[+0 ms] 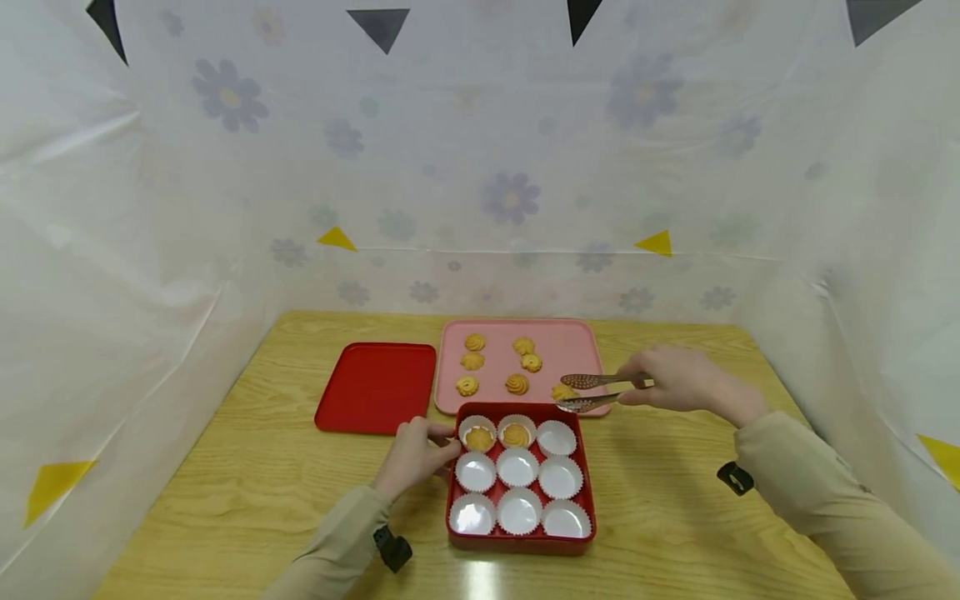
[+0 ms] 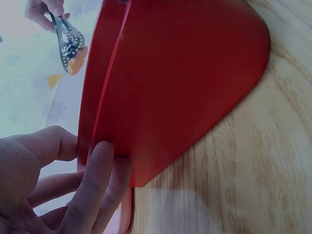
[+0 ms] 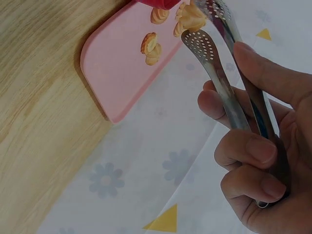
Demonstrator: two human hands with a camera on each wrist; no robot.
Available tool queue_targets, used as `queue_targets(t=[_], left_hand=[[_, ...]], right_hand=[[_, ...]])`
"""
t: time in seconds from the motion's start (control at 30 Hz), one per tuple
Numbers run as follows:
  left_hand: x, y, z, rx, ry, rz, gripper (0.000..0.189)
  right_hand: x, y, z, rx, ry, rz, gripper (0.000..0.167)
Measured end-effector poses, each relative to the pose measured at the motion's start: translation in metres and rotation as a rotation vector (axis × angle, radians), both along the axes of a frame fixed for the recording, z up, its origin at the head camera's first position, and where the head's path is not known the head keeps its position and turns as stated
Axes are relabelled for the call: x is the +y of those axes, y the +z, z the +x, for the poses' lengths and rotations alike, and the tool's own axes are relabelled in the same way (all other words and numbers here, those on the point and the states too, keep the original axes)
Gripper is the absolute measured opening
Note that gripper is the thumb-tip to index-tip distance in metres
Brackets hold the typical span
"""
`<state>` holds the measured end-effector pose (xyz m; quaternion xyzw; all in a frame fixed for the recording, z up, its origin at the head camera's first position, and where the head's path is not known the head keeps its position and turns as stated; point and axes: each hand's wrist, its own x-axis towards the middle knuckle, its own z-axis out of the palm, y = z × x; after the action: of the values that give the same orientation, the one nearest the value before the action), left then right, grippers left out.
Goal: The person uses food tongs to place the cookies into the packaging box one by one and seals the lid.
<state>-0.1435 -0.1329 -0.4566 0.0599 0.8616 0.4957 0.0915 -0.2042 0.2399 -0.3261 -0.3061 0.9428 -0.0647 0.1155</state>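
My right hand point(image 1: 678, 379) grips metal tongs point(image 3: 222, 83) with perforated ends. A golden piped cookie point(image 3: 191, 18) sits between the tong tips, above the box's far right corner in the head view; the left wrist view also shows this cookie point(image 2: 76, 63) at the tongs. My left hand point(image 1: 416, 454) holds the red box point(image 1: 522, 546) at its left side near the far corner, with fingers point(image 2: 95, 168) against the outer wall. White paper cups point(image 1: 517, 468) fill the box in rows. Two far-row cups each hold a cookie point(image 1: 515, 435); the far right cup is bare.
Behind the box lies a pink tray point(image 1: 495, 400) with several cookies point(image 1: 517, 383) spread over it. A flat red lid point(image 1: 378, 387) lies to its left. The wooden table point(image 1: 675, 517) meets white flowered sheeting point(image 1: 480, 275) at the back and sides.
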Motion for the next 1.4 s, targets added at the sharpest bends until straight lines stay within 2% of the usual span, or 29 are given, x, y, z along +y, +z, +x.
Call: queue_targets(t=[0.3, 0.57, 0.87, 1.1, 1.2, 1.4], left_hand=[[0.000, 0.002, 0.001, -0.011, 0.005, 0.004, 0.037], [0.000, 0.001, 0.001, -0.015, 0.002, 0.004, 0.037], [0.000, 0.001, 0.001, -0.013, 0.001, -0.003, 0.036], [0.000, 0.000, 0.000, -0.017, -0.004, 0.005, 0.037], [0.000, -0.001, 0.000, -0.015, -0.001, -0.002, 0.036], [0.000, 0.000, 0.000, -0.002, 0.001, -0.018, 0.036]], right_hand=[[-0.006, -0.003, 0.006, -0.044, 0.063, 0.022, 0.028], [-0.017, -0.005, 0.010, -0.048, 0.094, 0.044, 0.017], [-0.028, -0.011, 0.012, -0.008, 0.109, 0.090, 0.008], [-0.038, -0.010, 0.012, 0.025, 0.108, 0.105, 0.011], [-0.044, -0.009, 0.012, 0.029, 0.101, 0.135, 0.009], [-0.056, -0.007, 0.013, 0.069, 0.092, 0.205, 0.016]])
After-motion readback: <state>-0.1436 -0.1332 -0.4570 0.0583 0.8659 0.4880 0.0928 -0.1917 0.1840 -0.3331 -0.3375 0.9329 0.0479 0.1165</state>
